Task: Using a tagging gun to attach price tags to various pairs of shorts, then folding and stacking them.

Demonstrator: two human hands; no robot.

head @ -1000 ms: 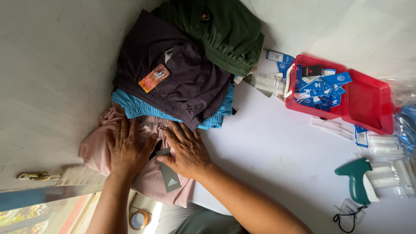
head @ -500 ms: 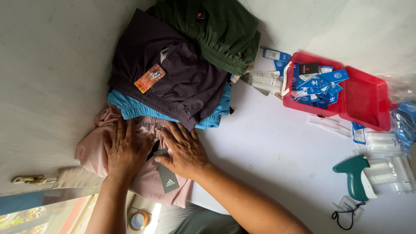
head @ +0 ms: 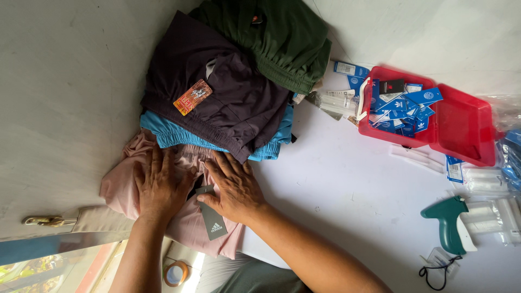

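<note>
Flat and open, my left hand (head: 159, 187) and right hand (head: 234, 189) press the pink garment (head: 122, 184) at the table's near edge, grey tag (head: 211, 217) between them; best smooth outward evenly, clear of the stacked clothes (head: 217, 103).

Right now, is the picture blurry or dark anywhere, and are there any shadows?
Head view: sharp and evenly daylit; both hands, left and right, are crisp on the pale pink fabric garment. Soft shadow falls beside the dark green folded garment; the clear plastic bags shine a little.
</note>
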